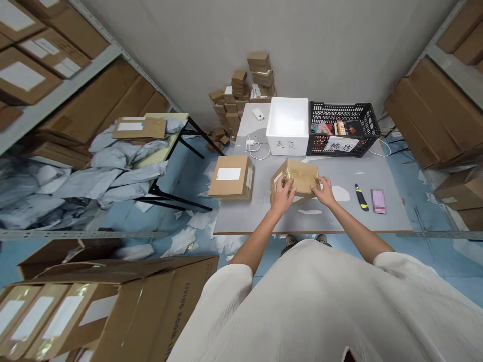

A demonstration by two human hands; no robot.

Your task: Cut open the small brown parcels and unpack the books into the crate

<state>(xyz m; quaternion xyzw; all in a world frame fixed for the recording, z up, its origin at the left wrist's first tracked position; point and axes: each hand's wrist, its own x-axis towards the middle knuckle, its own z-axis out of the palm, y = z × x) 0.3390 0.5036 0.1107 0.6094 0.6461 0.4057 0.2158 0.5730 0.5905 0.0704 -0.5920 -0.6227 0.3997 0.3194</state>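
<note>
A small cardboard box (pixel 302 173) with shiny tape across its top sits tilted on the grey table in front of me. My left hand (pixel 282 196) grips its near left side, fingers bent over the taped edge. At the right end, my right hand (pixel 323 192) holds the box's corner between thumb and fingers. Part of a white label shows on the box's left side. To the left stands a larger cardboard box (pixel 231 177) with a white label. A black and yellow box cutter (pixel 361 197) lies to the right, beside a pink-screened phone (pixel 378 201).
Behind the box stand a white bin (pixel 287 146) and a black plastic crate (pixel 344 146) holding packets. A white device (pixel 258 114) and a charger cable lie at the back left. Grey mailer bags (pixel 124 156) cover a side table. Paper scraps (pixel 184 241) litter the floor.
</note>
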